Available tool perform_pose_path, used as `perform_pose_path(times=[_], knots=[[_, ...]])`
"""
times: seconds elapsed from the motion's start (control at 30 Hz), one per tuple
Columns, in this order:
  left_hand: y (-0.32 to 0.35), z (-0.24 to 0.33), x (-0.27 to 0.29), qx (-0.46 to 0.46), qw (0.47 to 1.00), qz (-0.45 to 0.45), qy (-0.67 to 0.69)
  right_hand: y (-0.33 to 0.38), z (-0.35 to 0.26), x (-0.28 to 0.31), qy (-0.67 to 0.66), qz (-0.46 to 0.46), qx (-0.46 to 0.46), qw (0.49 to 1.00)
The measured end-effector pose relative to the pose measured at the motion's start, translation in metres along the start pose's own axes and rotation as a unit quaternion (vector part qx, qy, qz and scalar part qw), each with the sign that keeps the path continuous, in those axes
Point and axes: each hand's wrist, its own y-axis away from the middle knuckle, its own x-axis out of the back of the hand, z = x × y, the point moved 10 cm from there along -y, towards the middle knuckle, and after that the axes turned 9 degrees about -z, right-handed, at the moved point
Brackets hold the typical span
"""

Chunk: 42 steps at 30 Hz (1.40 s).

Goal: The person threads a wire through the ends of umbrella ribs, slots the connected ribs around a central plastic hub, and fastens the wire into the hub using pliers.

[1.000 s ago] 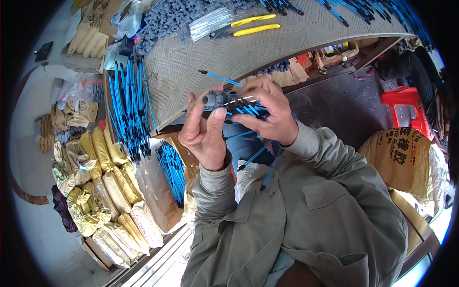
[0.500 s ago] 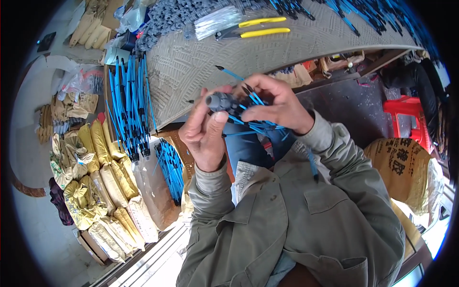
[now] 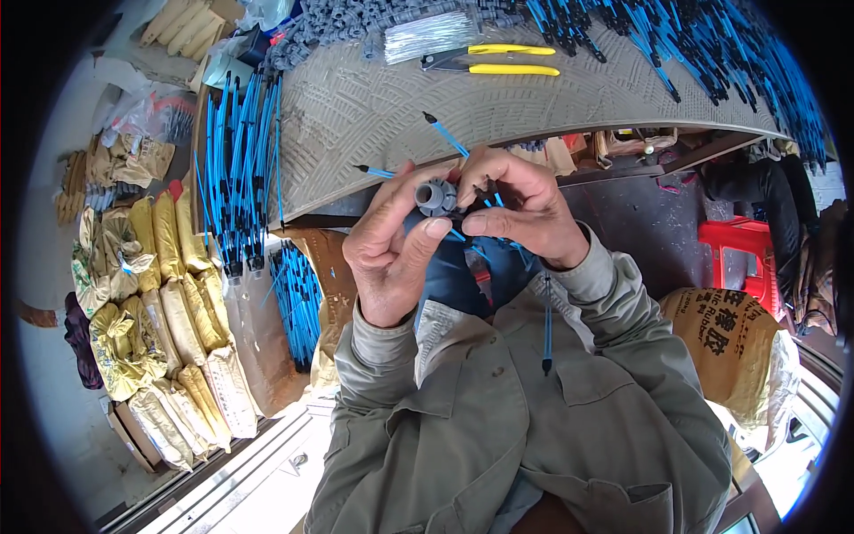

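In front of my lap, my left hand (image 3: 390, 247) grips a grey round plastic hub (image 3: 433, 198) between thumb and fingers, its hollow end facing up. My right hand (image 3: 527, 212) is closed at the hub's right side, its thumb and fingers around thin blue rods with black tips. Some rods stick out around the hub: one blue rod (image 3: 445, 133) points up over the table edge, and another (image 3: 547, 329) hangs down in front of my jacket. How the rods sit in the hub is hidden by my fingers.
On the grey table (image 3: 356, 133) lie yellow-handled pliers (image 3: 511, 60), a bundle of clear thin strips (image 3: 430, 37), heaped grey parts (image 3: 342, 34) and piles of blue rods (image 3: 712, 53). More rods (image 3: 238, 169) stand at left, near stacked yellow packages (image 3: 178, 311). A red stool (image 3: 743, 258) stands right.
The hub has tilted so its hollow end faces up more. A rod now shows pointing left past my left hand. The whole view has shifted slightly.
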Motion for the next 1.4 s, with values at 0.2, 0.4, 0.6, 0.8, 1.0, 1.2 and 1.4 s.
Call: perform_pose_path(times=[0.2, 0.4, 0.6, 0.8, 1.0, 1.2, 1.4], knots=[[0.025, -0.008, 0.003, 0.032, 0.994, 0.1, 0.024, 0.008, 0.005, -0.01, -0.016, 0.016, -0.016, 1.0], [0.018, -0.011, 0.012, -0.003, 0.993, 0.114, 0.042, 0.03, -0.004, -0.004, 0.209, 0.112, 0.046, 0.97], [0.023, -0.017, 0.016, 0.002, 0.986, 0.141, 0.088, 0.038, -0.027, -0.019, 0.447, 0.115, 0.132, 0.877], [0.024, -0.016, 0.019, 0.013, 0.987, 0.139, 0.076, 0.01, -0.012, -0.001, 0.31, -0.028, 0.103, 0.945], [0.023, -0.011, 0.015, 0.017, 0.995, 0.096, 0.006, 0.024, -0.025, -0.026, 0.475, -0.021, 0.178, 0.861], [0.023, -0.006, 0.008, -0.005, 0.993, 0.106, -0.05, 0.027, -0.024, -0.034, 0.533, 0.004, 0.167, 0.829], [0.028, -0.006, 0.006, -0.064, 0.989, 0.123, -0.06, 0.024, -0.023, -0.031, 0.416, 0.008, 0.091, 0.905]])
